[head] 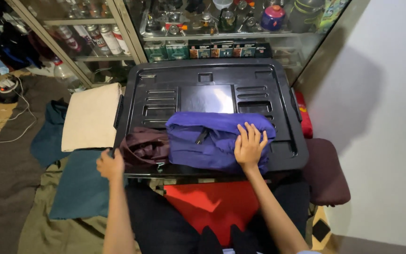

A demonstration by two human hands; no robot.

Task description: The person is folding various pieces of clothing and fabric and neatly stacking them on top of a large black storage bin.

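A glass-fronted display cabinet (175,28) with shelves of cans, small stoves and boxes fills the top of the view, against a plain white wall (391,117) on the right. Below it sits a large black moulded plastic lid (212,96), ribbed and with a flat glossy panel in its middle. On its near half lies a folded purple fabric garment (207,141), and just beside that, touching its left edge, a crumpled dark brown garment (144,148). Left of the lid, a folded cream cloth (90,115) rests on teal cloths (78,183) over a grey floor covering.

The right hand (249,146) lies flat on the purple garment's right end, fingers spread and palm down. The left hand (111,165) is curled at the lid's near left corner, next to the brown garment; whether it grips anything cannot be told.
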